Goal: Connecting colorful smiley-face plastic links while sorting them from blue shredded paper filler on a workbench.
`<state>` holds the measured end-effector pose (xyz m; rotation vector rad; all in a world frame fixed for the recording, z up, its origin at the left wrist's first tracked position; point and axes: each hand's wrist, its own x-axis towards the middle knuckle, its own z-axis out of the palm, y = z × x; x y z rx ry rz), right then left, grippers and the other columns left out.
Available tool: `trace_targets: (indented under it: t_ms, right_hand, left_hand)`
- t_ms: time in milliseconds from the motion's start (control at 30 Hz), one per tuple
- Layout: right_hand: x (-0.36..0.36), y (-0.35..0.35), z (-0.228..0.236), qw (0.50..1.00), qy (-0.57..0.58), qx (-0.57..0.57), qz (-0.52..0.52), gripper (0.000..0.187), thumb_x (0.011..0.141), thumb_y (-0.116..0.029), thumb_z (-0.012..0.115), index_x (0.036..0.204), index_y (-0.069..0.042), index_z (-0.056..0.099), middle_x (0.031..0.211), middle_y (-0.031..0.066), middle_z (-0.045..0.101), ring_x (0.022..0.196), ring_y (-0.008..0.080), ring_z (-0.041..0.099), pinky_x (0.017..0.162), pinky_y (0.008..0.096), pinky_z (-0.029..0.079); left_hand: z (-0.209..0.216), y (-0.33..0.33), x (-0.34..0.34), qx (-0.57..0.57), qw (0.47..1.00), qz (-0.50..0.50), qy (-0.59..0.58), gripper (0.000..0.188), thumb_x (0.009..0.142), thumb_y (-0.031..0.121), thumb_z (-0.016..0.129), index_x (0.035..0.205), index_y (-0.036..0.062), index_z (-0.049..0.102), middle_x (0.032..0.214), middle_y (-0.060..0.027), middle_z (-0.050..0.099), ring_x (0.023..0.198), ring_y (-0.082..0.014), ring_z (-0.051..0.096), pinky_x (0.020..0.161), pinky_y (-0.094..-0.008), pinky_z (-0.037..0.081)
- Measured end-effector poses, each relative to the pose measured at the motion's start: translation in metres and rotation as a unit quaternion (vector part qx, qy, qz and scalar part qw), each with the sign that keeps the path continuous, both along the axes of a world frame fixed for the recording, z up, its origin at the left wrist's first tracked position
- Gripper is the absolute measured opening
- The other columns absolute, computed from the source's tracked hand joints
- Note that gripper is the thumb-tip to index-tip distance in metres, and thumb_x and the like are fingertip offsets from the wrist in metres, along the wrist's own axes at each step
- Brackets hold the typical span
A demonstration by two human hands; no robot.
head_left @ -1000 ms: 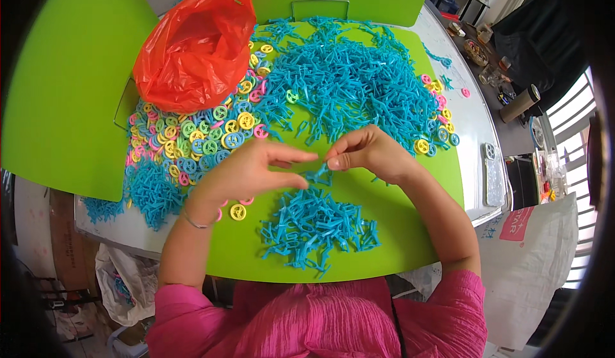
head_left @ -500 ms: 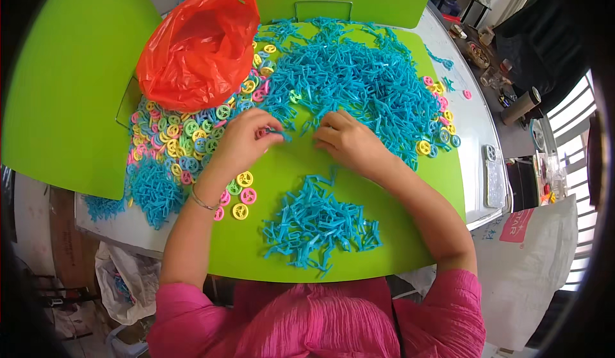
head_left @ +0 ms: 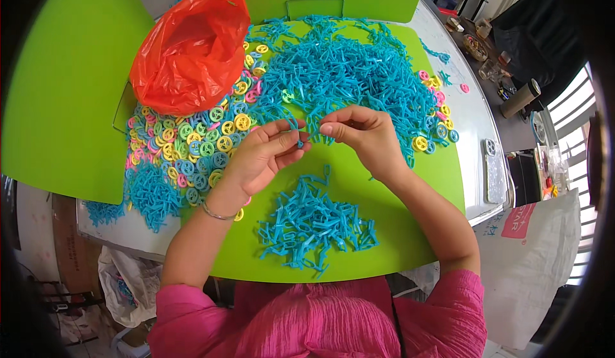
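My left hand [head_left: 264,155] pinches a small blue plastic piece [head_left: 300,144] between thumb and fingers. Close on its right, my right hand [head_left: 366,137] is closed, thumb against forefinger; whatever sits at its tips is too small to make out. Both hands hover over the green board [head_left: 410,230], at the near edge of a large heap of thin blue plastic pieces [head_left: 346,69]. Nearer to me lies a smaller pile of similar blue pieces [head_left: 317,226].
Many small coloured plastic wheels [head_left: 192,149] spread on the left, beneath a crumpled red plastic bag [head_left: 192,57]. More wheels [head_left: 442,111] lie along the heap's right side. A phone [head_left: 493,172] rests on the white table [head_left: 471,127] at the right. Another blue pile [head_left: 154,194] sits far left.
My left hand has shifted right and slightly toward me, turning so the blue piece shows at its fingertips. My right hand has come away from the heap's edge, thumb and forefinger now pinched.
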<state>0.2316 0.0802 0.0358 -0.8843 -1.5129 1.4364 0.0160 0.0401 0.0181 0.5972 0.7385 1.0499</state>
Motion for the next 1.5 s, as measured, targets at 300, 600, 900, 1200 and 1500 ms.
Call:
trace_targets:
  t_ms: [300,600,900,1200,1500]
  right_hand:
    - [0.000,-0.012,0.009,0.952,-0.176,0.251,-0.010,0.013,0.080,-0.011,0.075,0.086,0.000,0.070,0.082,0.0042,0.068,0.075,0.0087,0.062,0.067,0.0245,0.050]
    - [-0.015,-0.037,-0.018,0.995,-0.047,0.053,-0.069,0.015,0.083,-0.013,0.073,0.089,0.001,0.070,0.085,0.0046,0.069,0.071,0.0090,0.061,0.067,0.0240,0.050]
    - [-0.011,-0.035,-0.010,0.994,0.012,-0.108,0.003,0.019,0.089,-0.018,0.067,0.092,0.000,0.070,0.079,0.0048,0.068,0.071,0.0084,0.059,0.066,0.0250,0.048]
    - [0.011,0.027,-0.031,0.852,-0.327,0.392,-0.116,0.020,0.078,-0.017,0.074,0.095,-0.009,0.072,0.093,0.0098,0.061,0.087,0.0264,0.058,0.068,0.0348,0.050]
    - [-0.003,0.012,-0.019,0.896,-0.280,0.333,-0.093,0.022,0.075,-0.014,0.075,0.093,-0.004,0.068,0.088,0.0109,0.065,0.077,0.0256,0.061,0.070,0.0359,0.051]
  left_hand:
    - [-0.005,-0.007,0.010,0.045,0.995,0.042,0.075,0.018,0.090,0.004,0.060,0.108,0.0027,0.060,0.102,-0.0087,0.067,0.091,-0.0180,0.066,0.078,-0.0276,0.057]
    - [-0.008,-0.024,0.027,0.240,0.922,0.171,0.250,0.013,0.088,0.003,0.063,0.101,0.0002,0.063,0.092,-0.0063,0.068,0.082,-0.0129,0.065,0.072,-0.0255,0.053]
    - [0.014,-0.028,0.030,0.532,0.602,0.231,0.548,0.015,0.079,0.000,0.069,0.093,0.0042,0.068,0.081,-0.0105,0.068,0.071,-0.0212,0.067,0.061,-0.0290,0.051]
    - [0.034,-0.021,-0.003,0.295,0.831,-0.239,0.407,0.024,0.081,0.007,0.071,0.105,0.0020,0.068,0.096,-0.0064,0.068,0.085,-0.0122,0.063,0.076,-0.0253,0.051]
    - [0.004,0.015,0.023,0.140,0.898,-0.006,0.418,0.025,0.092,0.027,0.062,0.100,0.0045,0.070,0.090,-0.0013,0.067,0.075,-0.0098,0.062,0.067,-0.0221,0.047]
